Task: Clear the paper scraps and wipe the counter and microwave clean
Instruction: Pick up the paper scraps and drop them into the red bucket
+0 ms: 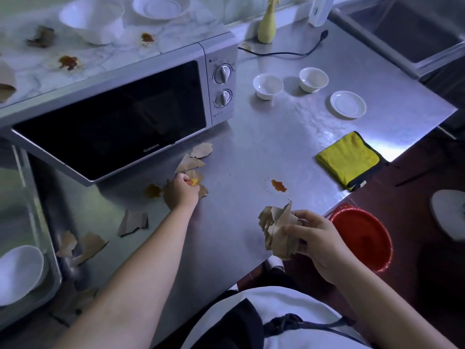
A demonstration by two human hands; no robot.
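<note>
Right hand point(319, 238) grips a wad of scraps point(276, 229) just above the near edge of the bench point(276, 137); my read: it serves as the collector so the other hand picks freely, and it sits close to the red bin point(362, 238) below the bench for a dump.
Left hand point(182, 188) is stretched out, fingers curled on a scrap point(198, 175) just in front of the microwave point(120, 114); something orange-yellow shows at the fingertips, cannot tell what.
Two more pieces point(201, 150) lie beside that one by the microwave's front corner; loose scraps point(132, 222) sit further left near the bench edge; top scraps point(41, 36) lie on the microwave's roof.
Bench stain point(278, 185) sits between the hands; second stain point(152, 190) just beside the left hand; roof stains point(68, 62) on the microwave.
Yellow cloth point(348, 159) lies folded at the right edge, untouched; wiping probably waits until the paper is gone.
Obstacles for wiping: two cups point(267, 85) and a saucer point(348, 104) on the bench, bowls point(93, 18) on the microwave roof, power cord point(284, 52) at the back.
</note>
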